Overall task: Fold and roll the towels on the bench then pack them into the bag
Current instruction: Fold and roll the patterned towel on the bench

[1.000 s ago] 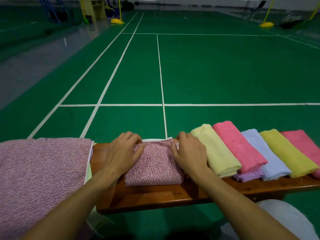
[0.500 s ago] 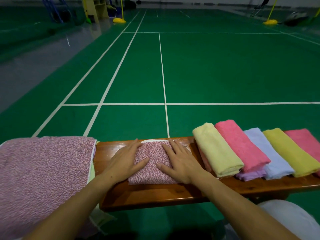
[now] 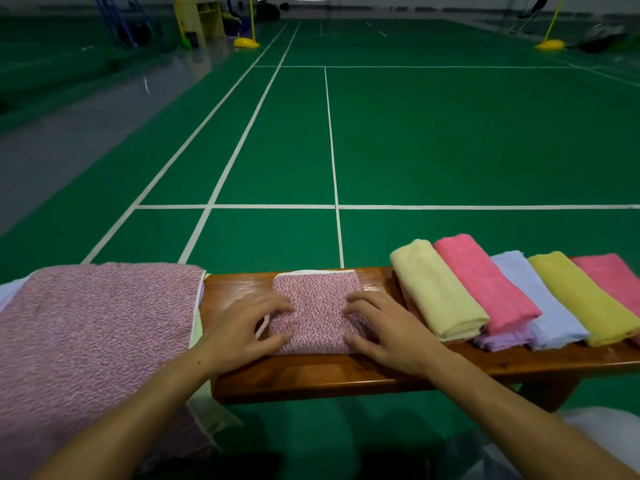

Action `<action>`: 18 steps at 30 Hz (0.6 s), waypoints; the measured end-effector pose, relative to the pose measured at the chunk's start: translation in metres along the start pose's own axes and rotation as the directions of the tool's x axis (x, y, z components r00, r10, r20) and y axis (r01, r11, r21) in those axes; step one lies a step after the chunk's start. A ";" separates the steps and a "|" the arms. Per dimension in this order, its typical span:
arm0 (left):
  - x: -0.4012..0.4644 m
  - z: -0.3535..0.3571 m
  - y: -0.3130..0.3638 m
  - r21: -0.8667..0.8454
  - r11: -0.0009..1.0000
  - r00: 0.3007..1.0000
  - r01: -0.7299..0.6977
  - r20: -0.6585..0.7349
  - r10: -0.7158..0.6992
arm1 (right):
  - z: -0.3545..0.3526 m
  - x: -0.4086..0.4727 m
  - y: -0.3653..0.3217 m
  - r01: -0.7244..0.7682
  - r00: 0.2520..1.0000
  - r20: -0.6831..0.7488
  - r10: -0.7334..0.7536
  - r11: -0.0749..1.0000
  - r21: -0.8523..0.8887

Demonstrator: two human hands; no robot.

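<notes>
A folded pink speckled towel lies on the wooden bench. My left hand grips its near left edge, fingers curled over and thumb at the bottom corner. My right hand grips the near right edge the same way. To the right lie rolled towels side by side: pale yellow, pink, light blue, yellow and another pink. A lilac towel peeks out beneath them.
A large pink speckled towel covers the bench's left end, with a pale green one beneath it. Beyond the bench stretches the green court floor with white lines. A white object sits at the lower right.
Both hands slid from lying flat on the middle of the folded towel down to its near edge, and their fingers curled onto it. The camera tilted slightly.
</notes>
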State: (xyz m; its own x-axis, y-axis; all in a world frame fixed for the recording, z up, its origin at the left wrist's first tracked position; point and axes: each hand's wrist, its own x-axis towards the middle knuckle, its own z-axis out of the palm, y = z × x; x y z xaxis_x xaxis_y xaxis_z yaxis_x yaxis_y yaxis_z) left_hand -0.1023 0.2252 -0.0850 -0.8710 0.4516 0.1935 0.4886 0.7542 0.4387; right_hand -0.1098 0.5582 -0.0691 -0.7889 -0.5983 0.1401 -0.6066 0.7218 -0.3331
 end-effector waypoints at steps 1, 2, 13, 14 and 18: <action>-0.004 0.000 0.001 -0.027 1.000 1.000 -0.008 0.028 0.009 | -0.001 -0.003 0.001 0.001 0.999 0.037 -0.001 1.000 0.012; -0.008 -0.001 0.003 -0.036 0.999 0.998 -0.014 0.057 0.016 | -0.002 -0.005 0.001 -0.004 0.997 0.078 0.003 1.000 0.009; -0.008 -0.002 0.005 0.321 0.939 0.991 -0.125 0.087 0.102 | 0.005 0.009 -0.003 0.010 0.993 0.118 0.023 0.963 -0.270; -0.007 -0.001 0.005 0.333 0.935 0.991 -0.124 0.085 0.101 | 0.007 0.010 -0.003 0.016 0.994 0.108 0.016 0.958 -0.286; -0.004 0.000 0.003 0.321 0.938 0.991 -0.131 0.038 0.125 | 0.007 0.013 0.001 0.055 0.998 0.049 -0.043 0.961 -0.271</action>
State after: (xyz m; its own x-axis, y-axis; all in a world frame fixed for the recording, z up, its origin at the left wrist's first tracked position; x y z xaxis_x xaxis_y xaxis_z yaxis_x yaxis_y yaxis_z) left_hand -0.0977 0.2259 -0.0842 -0.8004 0.5604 0.2130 0.5890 0.8013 0.1050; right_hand -0.1203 0.5484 -0.0738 -0.7564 -0.6451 0.1080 -0.6527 0.7553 -0.0600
